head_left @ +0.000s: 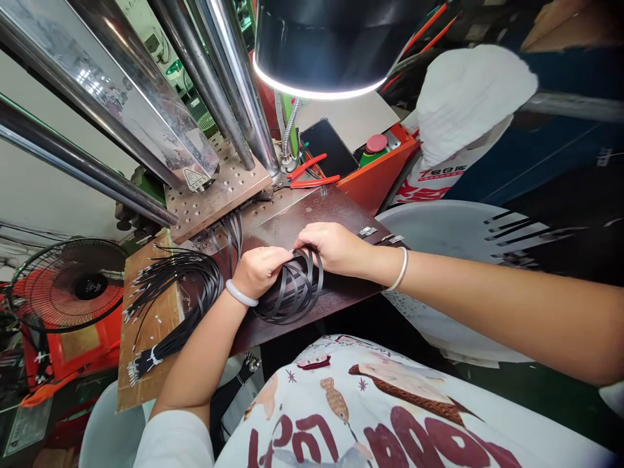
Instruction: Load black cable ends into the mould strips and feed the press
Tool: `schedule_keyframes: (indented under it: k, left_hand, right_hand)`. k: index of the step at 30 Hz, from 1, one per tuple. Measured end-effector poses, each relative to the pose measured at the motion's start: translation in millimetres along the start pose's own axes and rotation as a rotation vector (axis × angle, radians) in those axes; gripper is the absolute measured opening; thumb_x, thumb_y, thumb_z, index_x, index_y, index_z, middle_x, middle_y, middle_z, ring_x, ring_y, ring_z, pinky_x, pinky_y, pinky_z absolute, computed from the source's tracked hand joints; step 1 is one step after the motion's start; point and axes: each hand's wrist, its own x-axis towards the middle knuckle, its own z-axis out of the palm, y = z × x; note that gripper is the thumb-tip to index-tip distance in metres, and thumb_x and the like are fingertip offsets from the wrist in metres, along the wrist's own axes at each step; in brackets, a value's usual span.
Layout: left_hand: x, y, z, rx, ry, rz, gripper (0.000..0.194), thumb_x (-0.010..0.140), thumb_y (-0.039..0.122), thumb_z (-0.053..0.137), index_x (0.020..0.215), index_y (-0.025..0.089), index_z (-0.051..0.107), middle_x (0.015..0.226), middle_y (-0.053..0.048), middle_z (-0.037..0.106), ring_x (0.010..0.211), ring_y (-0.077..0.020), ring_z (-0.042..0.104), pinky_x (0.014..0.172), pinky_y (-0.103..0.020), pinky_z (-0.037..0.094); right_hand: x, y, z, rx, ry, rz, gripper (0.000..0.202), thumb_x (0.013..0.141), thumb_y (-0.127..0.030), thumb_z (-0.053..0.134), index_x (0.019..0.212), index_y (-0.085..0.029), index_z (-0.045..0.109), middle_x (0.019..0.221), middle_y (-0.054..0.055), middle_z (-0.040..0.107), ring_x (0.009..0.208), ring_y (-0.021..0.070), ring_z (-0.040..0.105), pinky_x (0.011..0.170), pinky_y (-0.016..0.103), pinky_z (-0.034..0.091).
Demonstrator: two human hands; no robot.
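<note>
A loop of flat black cables (318, 279) hangs over the dark metal table between my hands. My left hand (260, 270) is closed, with its thumb and fingers pinching the top of the loop. Close beside it, my right hand (336, 248) is also closed on the cables, its fingers curled over them. The fingertips hide the exact spot being gripped. Left of my left hand, a large bundle of black cables (214, 286) curves over a cardboard-covered surface, tied with a white band near its lower end. More cables (234, 237) lie under the machine's edge.
A press with thick metal columns (234, 84) and a perforated plate (221, 188) stands at the back left. Red-handled pliers (314, 182), a phone (331, 146) and a red push button (376, 143) lie beyond. A lit lamp (316, 45) hangs above; a white tub (429, 218) stands right.
</note>
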Motion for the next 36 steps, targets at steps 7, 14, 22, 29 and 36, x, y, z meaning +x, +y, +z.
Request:
schedule_keyframes:
  k: [7, 14, 22, 29, 36]
  left_hand:
    - [-3.5, 1.8, -0.5, -0.032, 0.023, -0.093, 0.026, 0.086, 0.010, 0.047, 0.099, 0.015, 0.069, 0.095, -0.009, 0.074, 0.087, -0.0168, 0.071, 0.079, -0.028, 0.058]
    - [-6.9, 3.2, -2.8, 0.052, -0.042, -0.147, 0.028, 0.088, 0.011, 0.046, 0.104, 0.016, 0.068, 0.103, -0.011, 0.071, 0.095, -0.0179, 0.068, 0.085, -0.030, 0.057]
    - [0.7, 5.6, -16.7, 0.205, 0.164, -0.445, 0.027, 0.082, 0.003, 0.051, 0.093, 0.017, 0.072, 0.094, -0.007, 0.072, 0.087, -0.0166, 0.068, 0.084, -0.028, 0.056]
    - [-6.7, 4.3, -8.7, 0.035, 0.251, -0.461, 0.028, 0.077, -0.001, 0.053, 0.084, 0.016, 0.075, 0.082, -0.004, 0.075, 0.075, -0.0151, 0.071, 0.072, -0.025, 0.058]
    - [-12.8, 16.9, 1.7, 0.047, 0.247, -0.283, 0.026, 0.084, 0.005, 0.052, 0.088, 0.018, 0.074, 0.083, -0.003, 0.076, 0.074, -0.0145, 0.072, 0.069, -0.023, 0.060]
  right_hand:
    - [5.1, -18.1, -0.3, -0.314, -0.132, -0.049, 0.016, 0.078, -0.010, 0.049, 0.073, -0.014, 0.064, 0.069, 0.011, 0.063, 0.069, 0.0201, 0.052, 0.067, 0.030, 0.036]
    - [5.2, -11.8, -0.5, -0.215, -0.132, -0.094, 0.016, 0.076, -0.008, 0.049, 0.072, -0.014, 0.064, 0.075, 0.010, 0.060, 0.070, 0.0186, 0.052, 0.065, 0.028, 0.040]
    - [-8.4, 4.3, -18.4, 0.085, 0.214, 0.056, 0.025, 0.081, -0.012, 0.048, 0.089, -0.018, 0.071, 0.087, 0.007, 0.071, 0.081, 0.0196, 0.065, 0.075, 0.031, 0.051]
    - [-8.5, 0.1, -23.9, 0.101, 0.143, -0.012, 0.023, 0.084, -0.017, 0.050, 0.088, -0.018, 0.072, 0.087, 0.006, 0.074, 0.081, 0.0192, 0.068, 0.077, 0.031, 0.054]
    - [-4.7, 4.8, -23.1, 0.000, 0.110, -0.082, 0.028, 0.085, -0.015, 0.046, 0.089, -0.018, 0.073, 0.092, 0.007, 0.074, 0.085, 0.0200, 0.067, 0.081, 0.033, 0.054]
